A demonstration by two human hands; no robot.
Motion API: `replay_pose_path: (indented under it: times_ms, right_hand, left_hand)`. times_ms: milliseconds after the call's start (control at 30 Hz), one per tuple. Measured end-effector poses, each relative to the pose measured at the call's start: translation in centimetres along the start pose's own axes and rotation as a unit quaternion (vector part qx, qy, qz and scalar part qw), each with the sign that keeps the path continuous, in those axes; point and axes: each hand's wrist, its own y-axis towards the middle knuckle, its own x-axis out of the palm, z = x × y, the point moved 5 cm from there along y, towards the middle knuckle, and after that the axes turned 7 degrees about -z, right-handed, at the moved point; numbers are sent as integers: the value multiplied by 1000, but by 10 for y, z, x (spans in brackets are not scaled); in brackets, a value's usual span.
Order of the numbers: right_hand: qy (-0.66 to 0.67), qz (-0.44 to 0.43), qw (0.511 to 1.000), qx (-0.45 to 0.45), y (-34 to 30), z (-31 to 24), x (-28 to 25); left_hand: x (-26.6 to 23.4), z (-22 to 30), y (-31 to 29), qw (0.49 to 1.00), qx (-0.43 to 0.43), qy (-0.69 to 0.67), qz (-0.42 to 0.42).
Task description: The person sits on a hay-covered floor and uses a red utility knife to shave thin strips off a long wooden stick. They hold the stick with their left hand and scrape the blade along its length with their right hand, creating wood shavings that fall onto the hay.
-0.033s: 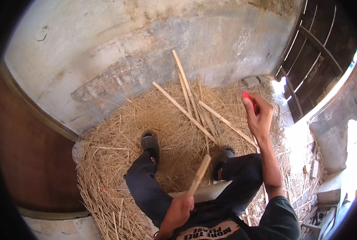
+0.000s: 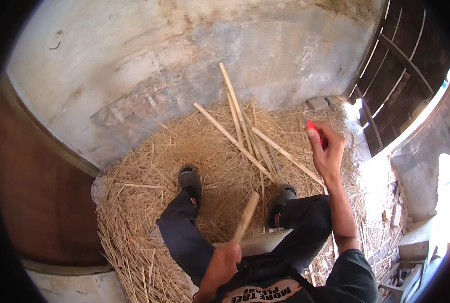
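Close to my lap, my left hand (image 2: pixel 221 265) is closed around the lower end of a short, pale split wood or bamboo strip (image 2: pixel 247 214). The strip tilts up and away, slightly to the right. Out to the right above the straw, my raised right hand (image 2: pixel 329 154) is closed on a small red-handled tool (image 2: pixel 312 127). Fingers cover most of it, so its exact kind does not show. The tool and the strip are well apart. Beyond my feet, several longer pale strips (image 2: pixel 235 135) lie crossed, some propped toward the wall.
Straw-like shavings (image 2: pixel 134 202) cover the floor around my dark shoes (image 2: pixel 188 179). Ahead rises a stained plaster wall (image 2: pixel 184 60). A brown panel (image 2: pixel 43 187) stands at left, a dark slatted wooden panel (image 2: pixel 396 65) at upper right. Small blocks (image 2: pixel 316 104) sit by the wall.
My left hand and the strip in it have shifted slightly left. The right hand with the red-handled tool is almost unmoved.
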Motion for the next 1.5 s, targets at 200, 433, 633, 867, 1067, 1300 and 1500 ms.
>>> replay_pose_path:
  times_ms: [200, 433, 633, 867, 1067, 1300, 1500]
  right_hand:
    - [114, -142, 970, -164, -63, -51, 42]
    - [64, -173, 951, -248, -84, -79, 50]
    - [43, -161, 954, -249, -84, -80, 46]
    - [2, -82, 981, -178, -71, -53, 38]
    - [57, -17, 998, -24, -43, -8, -7]
    - [116, -164, 953, -227, -84, -69, 35]
    - [92, -173, 952, -237, -87, -77, 39]
  left_hand:
    - [-24, 26, 15, 998, 2, 23, 56]
    - [-18, 30, 19, 994, -1, 90, 61]
    - [-18, 37, 19, 990, -7, 119, 81]
    - [-6, 33, 8, 991, 0, 127, 47]
    - [2, 19, -2, 993, -12, 111, 42]
    - [-14, 42, 13, 991, -16, 119, 63]
    - [-13, 50, 18, 989, 7, 113, 90]
